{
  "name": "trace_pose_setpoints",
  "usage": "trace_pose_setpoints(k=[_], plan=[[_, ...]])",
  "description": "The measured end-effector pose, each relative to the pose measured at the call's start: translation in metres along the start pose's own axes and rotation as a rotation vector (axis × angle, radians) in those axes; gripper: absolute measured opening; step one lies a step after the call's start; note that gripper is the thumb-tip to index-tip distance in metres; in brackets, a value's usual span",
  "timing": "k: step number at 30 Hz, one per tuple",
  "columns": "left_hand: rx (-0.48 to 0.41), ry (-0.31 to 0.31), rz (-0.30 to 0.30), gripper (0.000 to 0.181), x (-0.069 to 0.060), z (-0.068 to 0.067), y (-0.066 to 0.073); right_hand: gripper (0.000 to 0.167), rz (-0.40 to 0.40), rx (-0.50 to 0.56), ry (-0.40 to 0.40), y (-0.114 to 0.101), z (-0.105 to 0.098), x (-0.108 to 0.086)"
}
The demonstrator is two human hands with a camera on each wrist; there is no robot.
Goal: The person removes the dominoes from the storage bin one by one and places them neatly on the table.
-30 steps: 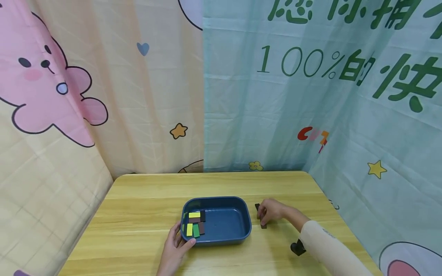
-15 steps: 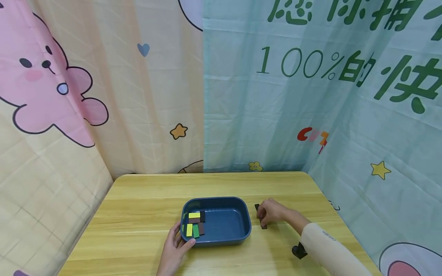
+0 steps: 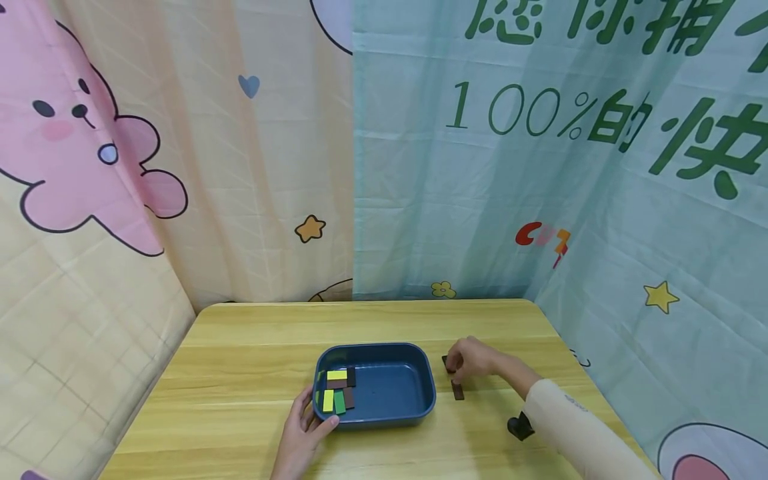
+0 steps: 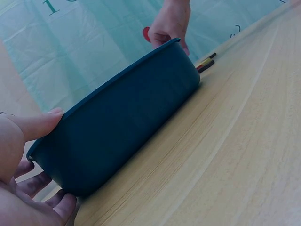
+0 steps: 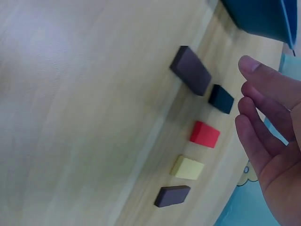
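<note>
My left hand (image 3: 300, 433) (image 4: 11, 146) grips the blue tray (image 3: 393, 393) (image 4: 122, 113) at its near left corner, thumb on the rim, fingers round the outside wall. My right hand (image 3: 474, 359) (image 5: 282, 165) hovers right of the tray with thumb and fingers apart, holding nothing. Beside it on the table lies a row of small blocks: a larger dark brown block (image 5: 191, 70), a dark green or black block (image 5: 221, 99), a red block (image 5: 205, 134), a yellow block (image 5: 187, 168) and another dark block (image 5: 172, 196). In the head view this hand hides the row's middle.
Inside the tray, at its left, lie yellow blocks (image 3: 328, 400), a green block (image 3: 340, 402), brown blocks (image 3: 350, 398) and a black block (image 3: 351, 377). A black object (image 3: 520, 427) shows beside the right sleeve. Printed curtains (image 3: 420, 200) stand behind the wooden table (image 3: 240, 373).
My right hand has risen a little off the row, and more of the brown block at the near end shows. My left hand and the tray have stayed in place.
</note>
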State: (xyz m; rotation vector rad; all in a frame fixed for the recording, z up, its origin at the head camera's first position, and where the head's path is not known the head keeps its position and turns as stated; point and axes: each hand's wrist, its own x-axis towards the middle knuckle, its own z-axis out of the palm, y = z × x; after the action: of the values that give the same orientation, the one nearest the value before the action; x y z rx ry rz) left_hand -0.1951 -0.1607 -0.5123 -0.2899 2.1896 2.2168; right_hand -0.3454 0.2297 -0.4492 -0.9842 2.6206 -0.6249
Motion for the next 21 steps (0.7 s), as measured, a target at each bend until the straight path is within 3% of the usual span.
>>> trace_pose_setpoints(k=[7, 14, 21], plan=[[0.001, -0.008, 0.016, 0.093, 0.001, 0.000, -0.001, 0.025, 0.038, 0.088, -0.044, -0.014, -0.014, 0.011], [0.009, 0.004, -0.001, 0.093, 0.000, -0.002, -0.003, 0.023, 0.078, 0.083, -0.039, -0.027, -0.024, 0.025], [0.006, -0.012, 0.021, 0.093, 0.001, -0.002, -0.004, 0.026, 0.047, 0.087, -0.036, -0.040, -0.029, 0.035]])
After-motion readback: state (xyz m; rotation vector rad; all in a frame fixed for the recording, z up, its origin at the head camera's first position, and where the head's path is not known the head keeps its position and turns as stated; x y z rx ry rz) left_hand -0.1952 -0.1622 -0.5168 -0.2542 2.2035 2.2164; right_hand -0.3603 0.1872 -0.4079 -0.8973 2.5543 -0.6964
